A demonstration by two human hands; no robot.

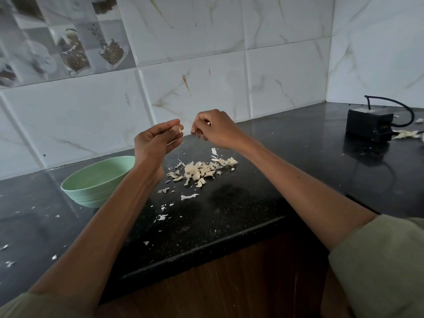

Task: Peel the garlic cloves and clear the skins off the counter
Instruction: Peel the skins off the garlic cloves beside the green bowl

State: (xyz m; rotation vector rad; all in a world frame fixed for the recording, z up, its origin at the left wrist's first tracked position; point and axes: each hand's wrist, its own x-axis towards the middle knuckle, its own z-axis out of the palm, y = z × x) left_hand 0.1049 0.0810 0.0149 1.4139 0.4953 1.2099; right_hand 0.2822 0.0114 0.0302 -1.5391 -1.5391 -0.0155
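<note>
A person stands at a dark counter (pixel 229 214) with both bare forearms stretched out over it, hands raised side by side in front of a white tiled wall. The left hand (pixel 156 143) is turned palm-up with its fingers curled, pinching a pale garlic clove (pixel 177 129) between thumb and fingertips, held up where the other hand can work on it. The right hand (pixel 215 129) hovers just beside it, knuckles up, fingers bunched in a pinch; it seems to hold a small scrap of skin, though the scrap is too small to be sure of. The two hands are near each other but not touching, which suggests a strip of skin is being pulled away from the clove.

Directly below the hands lies a loose heap of garlic skins (pixel 199 171), with cloves possibly mixed in. The hands probably work above this spot so the peelings drop together. Smaller flakes trail from the heap toward the person and off below the left forearm.

Beside the left forearm, on its outer side, sits a pale green bowl (pixel 96 180), within easy reach, likely for peeled cloves; its contents are hidden. Far beyond the right hand rests a small black box (pixel 369 125) with a cord, and more skins beside it.
</note>
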